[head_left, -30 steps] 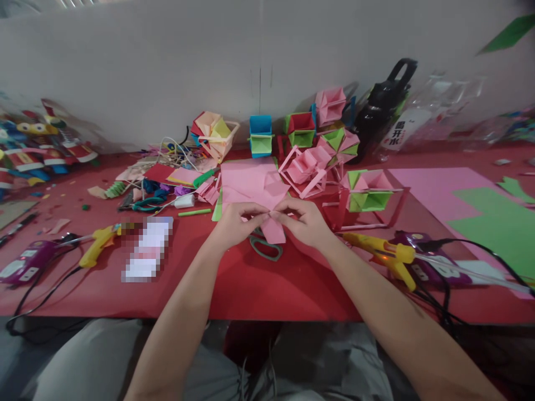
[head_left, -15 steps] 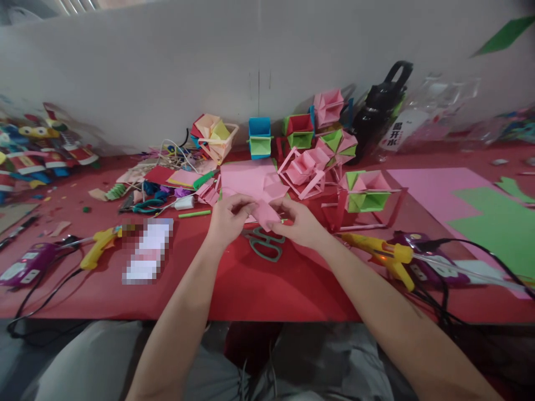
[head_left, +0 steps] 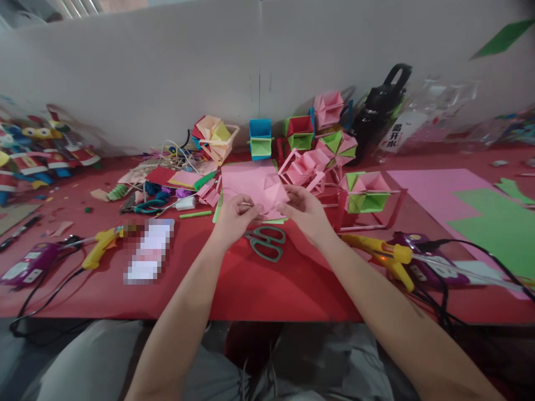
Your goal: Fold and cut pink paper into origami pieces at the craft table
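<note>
Pink folded piece (head_left: 273, 192): btwn the 2 hands, above front part of pink sheet (head_left: 238, 177); same colour, so outline is hard to read.
R hand (head_left: 306, 213): thumb + fingers clamped on rt edge of pink folded piece.
L hand (head_left: 234, 219): fingers curled, thumb at piece's lower L edge; can't tell if it's pinched tight.
Scissors (head_left: 266, 243): flat on red tabletop (head_left: 288, 292), just below the hands, 2 grey-green loops visible, blade end near L hand.
Green stick (head_left: 195, 214): on tabletop, L of L hand, apart from it.
Glue guns: 2, both yellow; L glue gun (head_left: 98, 252) beside pixelated phone (head_left: 149, 250), R glue gun (head_left: 378, 252) just beside R forearm (head_left: 355, 278), w/ small orange glow.
Paper models (head_left: 368, 193): approx 7, multi-col, grouped behind the hands + to rt, most near the wall.
Black bottle (head_left: 371, 120): upright-ish, behind models, next to clear bottle (head_left: 403, 131).
</note>
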Action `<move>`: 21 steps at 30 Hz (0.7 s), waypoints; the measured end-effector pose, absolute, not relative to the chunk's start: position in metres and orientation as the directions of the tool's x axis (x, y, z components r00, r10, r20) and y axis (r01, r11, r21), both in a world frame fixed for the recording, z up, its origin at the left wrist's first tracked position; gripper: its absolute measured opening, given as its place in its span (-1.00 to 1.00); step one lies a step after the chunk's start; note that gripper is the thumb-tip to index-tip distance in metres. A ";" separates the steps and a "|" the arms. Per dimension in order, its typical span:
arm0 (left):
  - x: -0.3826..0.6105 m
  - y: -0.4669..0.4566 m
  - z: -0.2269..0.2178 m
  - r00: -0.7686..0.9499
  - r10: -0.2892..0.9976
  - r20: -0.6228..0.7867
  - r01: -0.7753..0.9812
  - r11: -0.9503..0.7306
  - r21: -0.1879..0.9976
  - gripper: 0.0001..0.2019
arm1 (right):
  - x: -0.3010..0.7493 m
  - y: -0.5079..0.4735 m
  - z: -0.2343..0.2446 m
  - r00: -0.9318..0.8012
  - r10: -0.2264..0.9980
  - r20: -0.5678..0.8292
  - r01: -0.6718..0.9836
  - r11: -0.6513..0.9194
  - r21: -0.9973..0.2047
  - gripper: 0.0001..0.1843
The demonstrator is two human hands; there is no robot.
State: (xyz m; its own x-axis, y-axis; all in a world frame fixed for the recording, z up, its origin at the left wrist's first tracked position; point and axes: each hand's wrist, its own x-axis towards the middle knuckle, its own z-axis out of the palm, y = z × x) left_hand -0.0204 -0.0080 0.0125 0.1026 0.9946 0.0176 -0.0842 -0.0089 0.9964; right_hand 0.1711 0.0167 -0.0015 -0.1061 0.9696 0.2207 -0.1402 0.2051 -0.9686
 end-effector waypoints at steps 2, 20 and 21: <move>-0.017 -0.008 0.010 0.085 0.995 0.043 -0.123 -0.033 0.992 -0.60 | 0.167 0.014 -0.004 -0.172 0.968 0.185 -0.108 0.169 -0.980 -0.43; -0.010 -0.008 0.004 0.211 0.972 0.107 -0.100 -0.088 0.991 -0.60 | 0.165 0.005 0.001 -0.032 0.911 0.411 0.108 0.412 -0.905 -0.77; -0.011 -0.007 0.003 0.203 0.970 0.133 -0.082 -0.118 0.990 -0.60 | 0.165 0.004 0.002 -0.024 0.893 0.450 0.107 0.450 -0.887 -0.79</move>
